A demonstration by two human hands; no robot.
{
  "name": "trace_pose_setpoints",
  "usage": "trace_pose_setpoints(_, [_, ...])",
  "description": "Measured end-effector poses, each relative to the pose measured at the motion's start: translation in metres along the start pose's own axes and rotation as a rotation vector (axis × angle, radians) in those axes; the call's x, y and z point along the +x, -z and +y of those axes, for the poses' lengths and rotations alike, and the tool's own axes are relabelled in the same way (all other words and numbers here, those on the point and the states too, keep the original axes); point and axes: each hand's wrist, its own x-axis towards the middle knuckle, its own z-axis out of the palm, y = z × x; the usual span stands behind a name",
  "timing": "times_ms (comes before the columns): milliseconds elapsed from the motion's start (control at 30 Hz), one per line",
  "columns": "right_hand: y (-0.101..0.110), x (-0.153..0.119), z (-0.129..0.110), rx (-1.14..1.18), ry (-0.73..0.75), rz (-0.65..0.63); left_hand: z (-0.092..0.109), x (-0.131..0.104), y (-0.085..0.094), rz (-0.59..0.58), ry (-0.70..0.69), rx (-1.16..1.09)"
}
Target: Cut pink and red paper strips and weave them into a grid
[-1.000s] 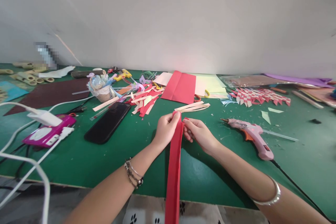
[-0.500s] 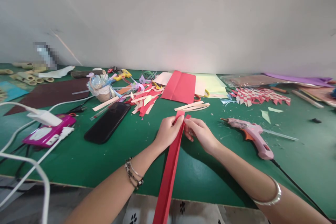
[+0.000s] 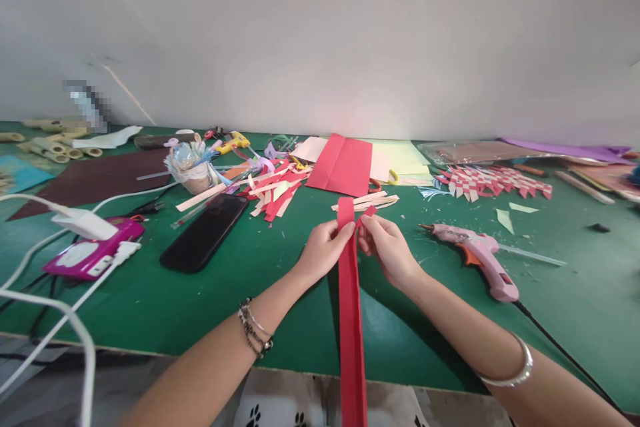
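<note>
A long folded red paper strip point(image 3: 353, 320) hangs from my hands over the table's front edge. My left hand point(image 3: 327, 247) pinches it near its upper end, thumb on top. Just to the right, my right hand point(image 3: 385, 247) has its fingers closed on the narrow red edge at the strip's top, a small red tip poking out above them. Behind the hands lie pale thin strips point(image 3: 383, 201) and a creased red sheet point(image 3: 343, 165).
A pink glue gun point(image 3: 477, 257) lies right with its cord running to the front. At left are a black phone point(image 3: 205, 233), a magenta power strip point(image 3: 95, 250) with white cables, and a pile of paper strips point(image 3: 277, 190). A woven red-white piece point(image 3: 495, 181) is at back right.
The strip's lower end has swung to the right, so it now hangs nearly straight. My right hand has shifted slightly right, pulling the red edge away from the strip's top.
</note>
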Motion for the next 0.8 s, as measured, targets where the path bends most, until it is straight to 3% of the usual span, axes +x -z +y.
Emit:
trace_pose_setpoints(100, [0.0010, -0.0009, -0.0032, -0.044, 0.021, -0.058, -0.0001, -0.0001, 0.0006, 0.056, -0.001, 0.050])
trace_pose_setpoints(267, [-0.0008, -0.0028, -0.0054, -0.166, 0.015, -0.136, 0.0015, -0.0010, 0.0028, 0.032, -0.012, 0.034])
trace_pose_setpoints(467, [-0.0007, -0.0022, -0.0048, -0.058, -0.019, -0.199, 0.0029, -0.0012, 0.0022, 0.099, -0.048, -0.029])
trace_pose_setpoints(667, [-0.0002, -0.0022, -0.0049, -0.047, -0.092, -0.157, 0.0041, 0.0004, 0.0052, 0.239, -0.009, -0.037])
trace_pose_setpoints(733, [0.0004, -0.0015, -0.0040, -0.046, -0.088, -0.124, 0.0062, -0.0004, 0.0060, 0.203, 0.033, -0.034])
trace_pose_setpoints(800, [0.0012, -0.0007, -0.0031, -0.018, -0.057, -0.098, 0.0075, -0.0019, 0.0054, 0.062, 0.056, -0.039])
